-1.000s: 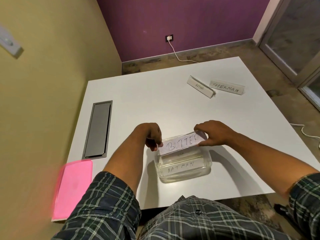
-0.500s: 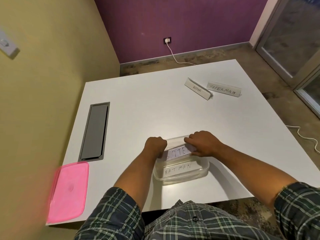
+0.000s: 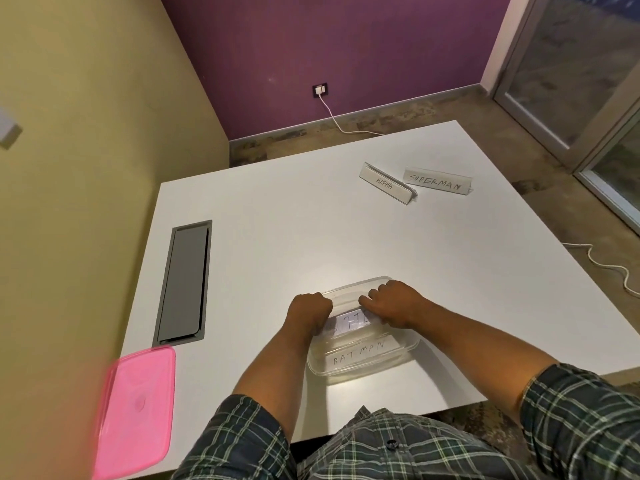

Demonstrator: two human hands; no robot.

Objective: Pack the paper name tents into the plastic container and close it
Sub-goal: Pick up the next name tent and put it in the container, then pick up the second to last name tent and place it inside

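- both hands down in the clear plastic container point(image 3: 363, 370), near the front edge of the white table point(image 3: 277, 237).
- left hand point(image 3: 309, 311) curled closed on the left end of a name tent point(image 3: 351, 322), right hand point(image 3: 394, 306) curled closed on the right end; only a few letters showing between them.
- beneath it, at the near side of the container, the "batman" tent point(image 3: 358, 355) lying flat.
- judged step: seating this tent inside, on or just behind the batman one.
- best done by pressing both ends down evenly, keeping the fold flat and the long edge parallel to the container wall, so no corner rides up over the rim.
- gentle pressure only; thin paper, likely to crease or spring back open.
- release both ends together, then check for lying below rim height.
- two tents left at the far right of the table: "alpha" point(image 3: 386, 183) and "superman" point(image 3: 436, 180), just beside each other.
- pink lid point(image 3: 136, 410) at the near left corner, well apart, not yet needed.
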